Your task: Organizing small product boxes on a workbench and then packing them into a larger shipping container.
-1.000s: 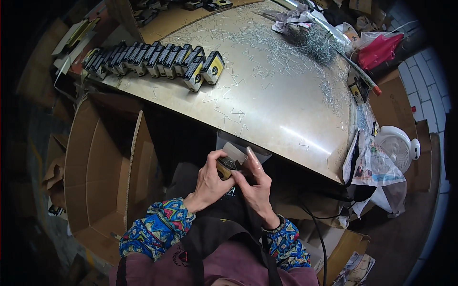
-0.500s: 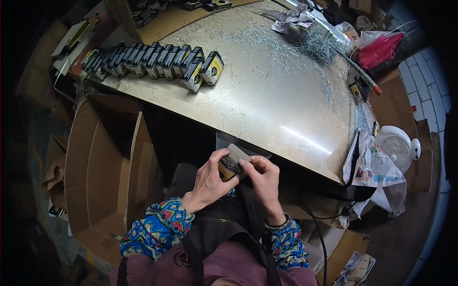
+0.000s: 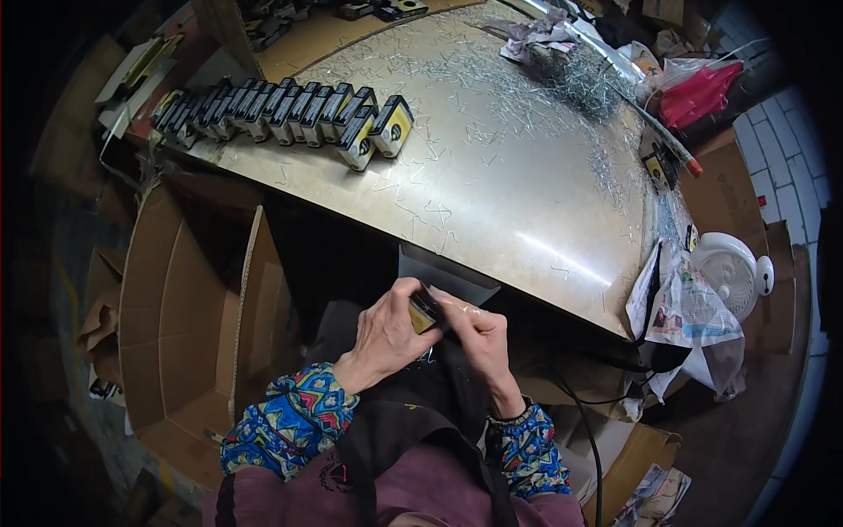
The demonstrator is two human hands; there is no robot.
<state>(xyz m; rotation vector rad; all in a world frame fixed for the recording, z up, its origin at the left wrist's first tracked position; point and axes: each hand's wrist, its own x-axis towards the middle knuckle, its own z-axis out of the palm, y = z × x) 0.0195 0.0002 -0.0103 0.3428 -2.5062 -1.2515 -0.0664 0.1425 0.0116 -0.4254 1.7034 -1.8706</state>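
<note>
Right hand further over 1 box — contents hidden

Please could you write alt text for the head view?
A person's left hand holds a small yellow-and-black box while the right hand touches it. Beyond, a metal table bears a row of similar boxes and scattered bent wires; an open cardboard box stands at left.

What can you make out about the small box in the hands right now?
The small box looks like printed card, dark at its upper end and yellow below. It is held tilted, just short of the near edge of the metal table. The left hand grips it from the left; the right hand has its fingers at the upper right end. Fingers cover much of it, so whether that end is closed cannot be told.
</note>
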